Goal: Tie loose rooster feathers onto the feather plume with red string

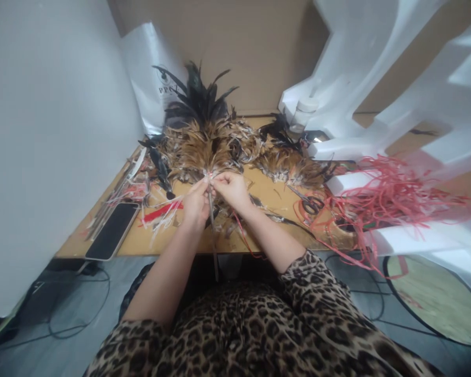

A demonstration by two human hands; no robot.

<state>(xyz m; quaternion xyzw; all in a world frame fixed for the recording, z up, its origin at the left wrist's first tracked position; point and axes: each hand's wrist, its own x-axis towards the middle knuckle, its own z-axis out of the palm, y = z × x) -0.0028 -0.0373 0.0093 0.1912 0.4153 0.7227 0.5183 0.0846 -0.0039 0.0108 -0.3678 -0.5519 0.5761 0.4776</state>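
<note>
My left hand (197,203) is closed around a thin stick (212,230), just under the base of a feather bundle (204,149). Brown feathers fan out low on this bundle, and long black feathers (204,97) rise behind them. At the feathers' base my right hand (231,191) is pinched closed, its fingertips meeting those of my left hand. A bit of pink binding shows between them. Red plastic string (242,230) trails from below my right hand toward the table edge. The stick's lower end reaches past that edge toward my lap.
Loose brown feathers (286,165), scissors (312,204) and a tangle of red string (392,196) lie to the right. A phone (113,231), thin sticks (120,183) and red strips (163,211) lie left. A white bag (145,73) and a white bottle (304,112) stand behind.
</note>
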